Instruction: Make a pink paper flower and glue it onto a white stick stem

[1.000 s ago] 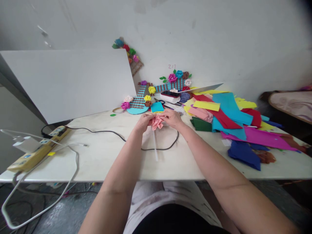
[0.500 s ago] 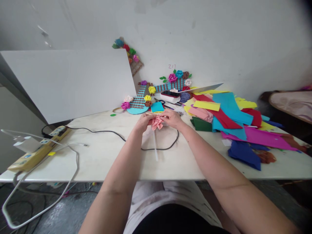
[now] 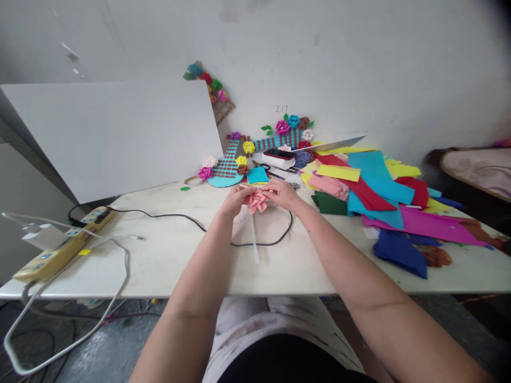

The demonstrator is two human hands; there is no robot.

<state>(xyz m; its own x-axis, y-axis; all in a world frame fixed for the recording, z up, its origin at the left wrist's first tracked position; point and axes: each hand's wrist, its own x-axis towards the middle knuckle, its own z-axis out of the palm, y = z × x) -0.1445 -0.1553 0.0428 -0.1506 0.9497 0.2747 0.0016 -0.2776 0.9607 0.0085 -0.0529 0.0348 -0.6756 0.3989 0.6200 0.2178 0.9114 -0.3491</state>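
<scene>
A pink paper flower (image 3: pixel 257 201) with folded petals is held between my two hands above the middle of the table. My left hand (image 3: pixel 237 199) pinches its left side, with a thin pale stick (image 3: pixel 248 186) showing by the fingers. My right hand (image 3: pixel 282 193) has its fingertips closed on the flower's right side. Below the flower, a whitish glue stick (image 3: pixel 254 239) points toward me; its far end is hidden under the flower. A black cable (image 3: pixel 263 244) curves round beneath my hands. Just beyond them lies a pad of blue and yellow paper (image 3: pixel 257 175).
Coloured crepe paper (image 3: pixel 375 181) is heaped on the right. At the back stand flower-decorated blue craft pieces (image 3: pixel 227 165) and a phone on a white box (image 3: pixel 279 158). On the left are a power strip (image 3: pixel 64 250), white cable (image 3: pixel 126 260) and large white board (image 3: pixel 112 138).
Almost nothing differs. Both hands stay on the pink flower in the same place, with only a very slight shift of the fingers.
</scene>
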